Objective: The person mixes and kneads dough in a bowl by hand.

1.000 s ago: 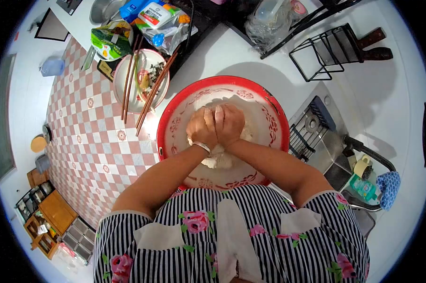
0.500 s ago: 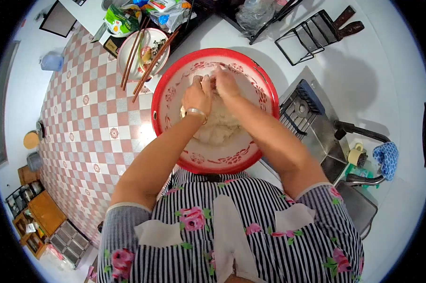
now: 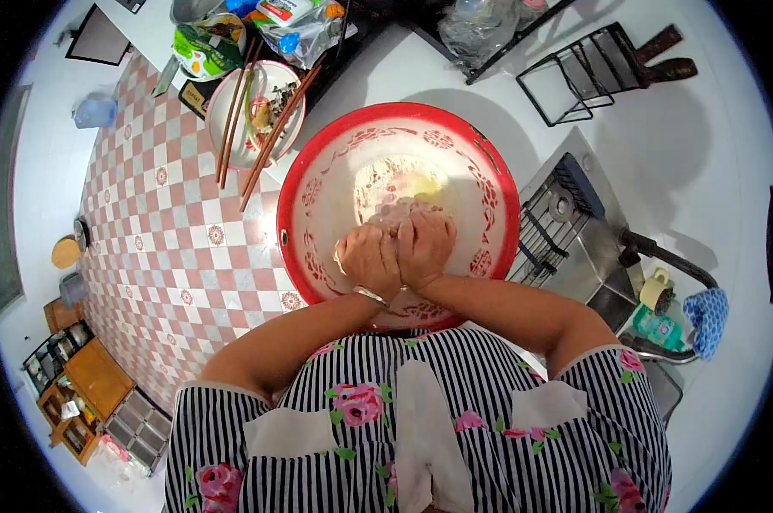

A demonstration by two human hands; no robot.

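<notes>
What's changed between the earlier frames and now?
Since half a second ago, the left hand and right hand have moved from the far side of the basin toward the wearer. The dough that showed nearer the wearer is now mostly hidden by them. No clear change of grip. Both hands stayed inside the basin; chopsticks still lie across the bowl.
</notes>
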